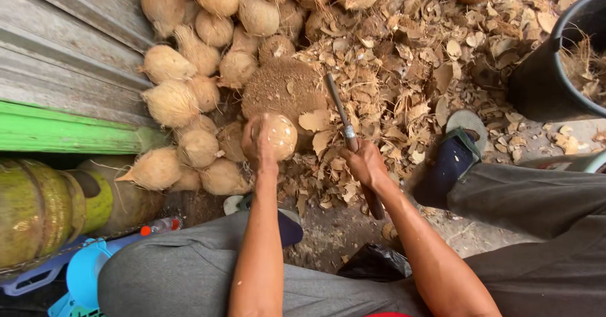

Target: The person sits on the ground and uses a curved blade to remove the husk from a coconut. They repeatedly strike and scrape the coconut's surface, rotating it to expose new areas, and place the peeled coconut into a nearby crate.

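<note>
My left hand cups one peeled coconut, fingers wrapped round it, just above the round chopping block. My right hand is curled tight round the handle of one long knife, blade pointing away over the husk chips. Around twenty husked coconuts are heaped beside the wall; one black bucket stands right

Both bare forearms reach forward from the lap, roughly parallel. The left hand is cupped, fingers curled away, wrist straight. The right hand is clenched in a fist, knuckles up, wrist bent slightly inward. Knees spread wide below.
</note>
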